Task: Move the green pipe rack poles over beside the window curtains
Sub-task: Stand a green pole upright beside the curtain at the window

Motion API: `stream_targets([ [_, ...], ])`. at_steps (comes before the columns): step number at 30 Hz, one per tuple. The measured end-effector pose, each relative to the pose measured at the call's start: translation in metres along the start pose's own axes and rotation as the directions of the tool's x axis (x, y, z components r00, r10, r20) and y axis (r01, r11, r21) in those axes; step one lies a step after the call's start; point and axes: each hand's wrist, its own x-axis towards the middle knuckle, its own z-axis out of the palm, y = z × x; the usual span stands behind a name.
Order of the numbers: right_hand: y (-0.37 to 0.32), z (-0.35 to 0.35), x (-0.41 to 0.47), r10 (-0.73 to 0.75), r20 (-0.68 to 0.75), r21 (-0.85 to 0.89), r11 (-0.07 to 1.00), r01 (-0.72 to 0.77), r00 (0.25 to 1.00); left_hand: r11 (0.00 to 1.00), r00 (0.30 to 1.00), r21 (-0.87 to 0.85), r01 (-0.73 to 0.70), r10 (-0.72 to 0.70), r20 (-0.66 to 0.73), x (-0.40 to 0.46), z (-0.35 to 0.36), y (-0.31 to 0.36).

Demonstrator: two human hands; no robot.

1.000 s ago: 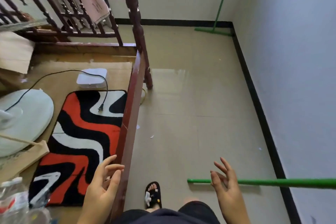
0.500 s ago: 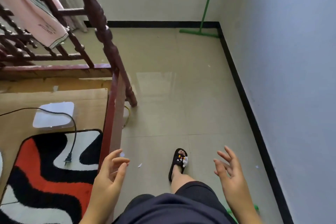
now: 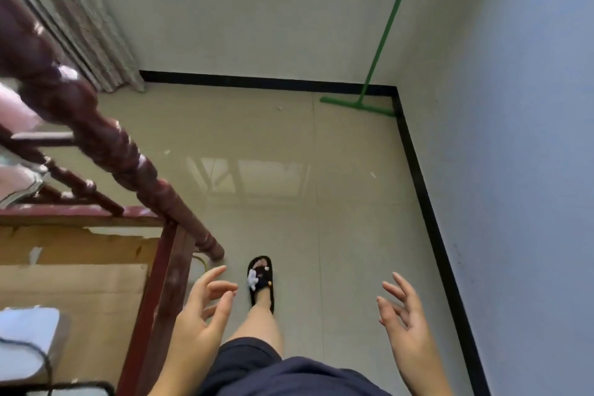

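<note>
A green rack pole [image 3: 382,38] with a flat green foot bar [image 3: 356,105] leans up in the far right corner of the room. The window curtains [image 3: 80,26] hang at the far left, reaching the floor. My left hand [image 3: 202,321] and my right hand [image 3: 405,321] are both low in front of me, fingers apart, holding nothing. They are far from the pole. No other green pole is in view.
A dark red wooden bed frame with a turned post [image 3: 106,145] stands on the left, cardboard [image 3: 74,283] on its base. My foot in a black slipper [image 3: 261,280] steps on the tiled floor. A blue wall [image 3: 530,170] with black skirting runs along the right.
I have walked forward toward the far corner. The green pole lying on the floor by my right hand has dropped out of view behind me. Both hands stayed empty.
</note>
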Motion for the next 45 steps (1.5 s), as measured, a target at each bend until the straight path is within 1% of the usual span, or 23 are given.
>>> stream_targets([
  [3,-0.034,0.024,0.073,-0.011,-0.001,0.026,1.000,0.011,1.000,1.000,1.000,-0.014,-0.022,0.022,-0.005,0.088,-0.002,0.019],
  [7,-0.094,0.056,0.159,-0.036,-0.048,0.085,0.996,0.040,0.998,0.997,0.997,0.003,-0.075,0.075,-0.024,0.200,-0.014,0.063],
  [13,-0.146,0.074,0.268,-0.013,-0.116,0.146,0.989,0.030,0.993,0.996,0.996,0.036,-0.086,0.085,0.024,0.328,-0.003,0.098],
  [18,-0.186,0.079,0.378,0.000,-0.157,0.168,0.985,0.027,0.988,0.994,0.994,0.033,-0.101,0.100,0.041,0.443,0.039,0.124],
  [22,-0.227,0.060,0.483,-0.022,-0.167,0.167,0.985,0.050,0.986,0.991,0.989,0.019,-0.133,0.132,0.060,0.540,0.087,0.159],
  [26,-0.271,0.040,0.577,-0.064,-0.187,0.115,0.990,0.086,0.980,0.988,0.985,0.004,-0.153,0.152,0.084,0.628,0.126,0.202],
  [28,-0.286,0.039,0.614,-0.070,-0.173,0.097,0.991,0.088,0.982,0.987,0.984,-0.011,-0.157,0.158,0.088,0.666,0.139,0.217],
  [31,-0.306,0.043,0.668,-0.060,-0.197,0.083,0.994,0.078,0.979,0.988,0.985,-0.018,-0.153,0.154,0.083,0.726,0.154,0.231],
  [33,-0.318,0.047,0.705,-0.055,-0.245,0.085,0.993,0.078,0.968,0.986,0.979,-0.007,-0.166,0.166,0.118,0.772,0.165,0.242],
  [36,-0.343,0.059,0.764,-0.025,-0.344,0.133,0.988,0.075,0.939,0.979,0.964,0.032,-0.199,0.190,0.184,0.850,0.178,0.264],
  [39,-0.374,0.078,0.820,0.008,-0.431,0.198,0.976,0.086,0.902,0.965,0.932,0.056,-0.255,0.230,0.279,0.935,0.185,0.296],
  [41,-0.399,0.089,0.852,0.019,-0.495,0.220,0.970,0.104,0.869,0.955,0.900,0.062,-0.288,0.248,0.359,0.988,0.193,0.324],
  [45,-0.437,0.093,0.903,0.036,-0.574,0.239,0.963,0.125,0.818,0.921,0.796,0.073,-0.382,0.288,0.532,1.075,0.225,0.373],
])
